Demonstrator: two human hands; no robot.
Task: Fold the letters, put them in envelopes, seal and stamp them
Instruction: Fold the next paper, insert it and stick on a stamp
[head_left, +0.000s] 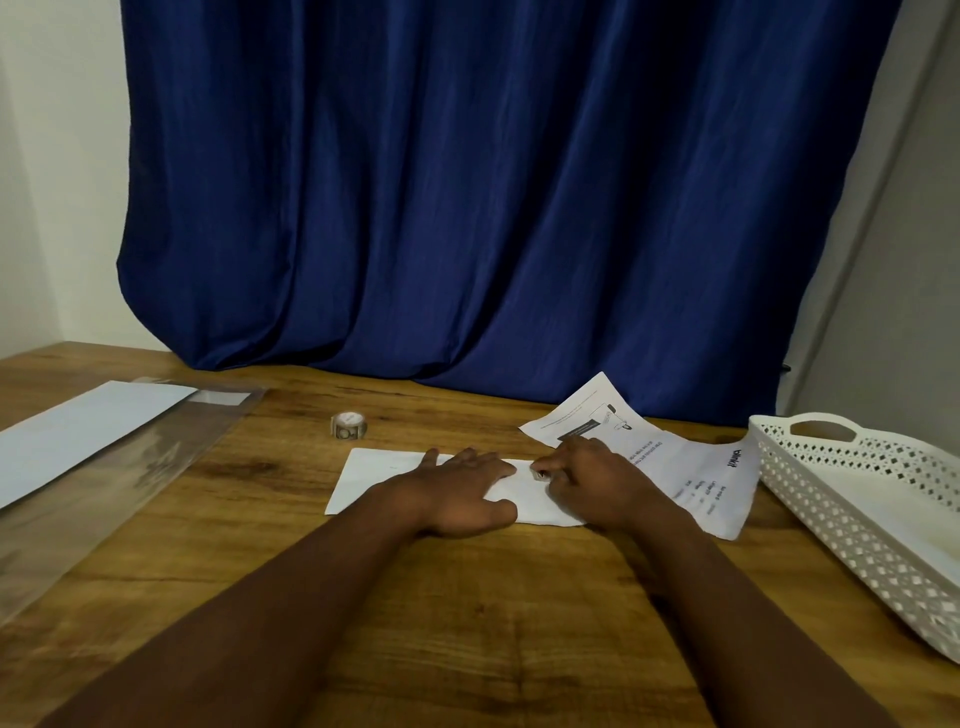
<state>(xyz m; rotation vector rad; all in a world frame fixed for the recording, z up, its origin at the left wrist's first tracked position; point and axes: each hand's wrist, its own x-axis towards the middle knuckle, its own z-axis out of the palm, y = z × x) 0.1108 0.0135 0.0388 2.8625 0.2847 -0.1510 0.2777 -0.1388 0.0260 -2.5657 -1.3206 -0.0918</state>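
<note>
A blue curtain (493, 208) hangs behind the wooden table (415, 597). The white basket (857, 519) at right shows nothing inside, its far end cut off. On the white envelope (374, 483) mid-table, the left hand (462, 493) lies flat, fingers straight, while the right hand (587, 483) curls, pinching something tiny, hard to identify. Printed letters (675, 457) lie beside; a sticker roll (348, 426) stands behind.

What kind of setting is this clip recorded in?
Probably a home desk set up for mailing: a wooden table against a blue curtain, with printed letters, a sticker roll and a white basket.
</note>
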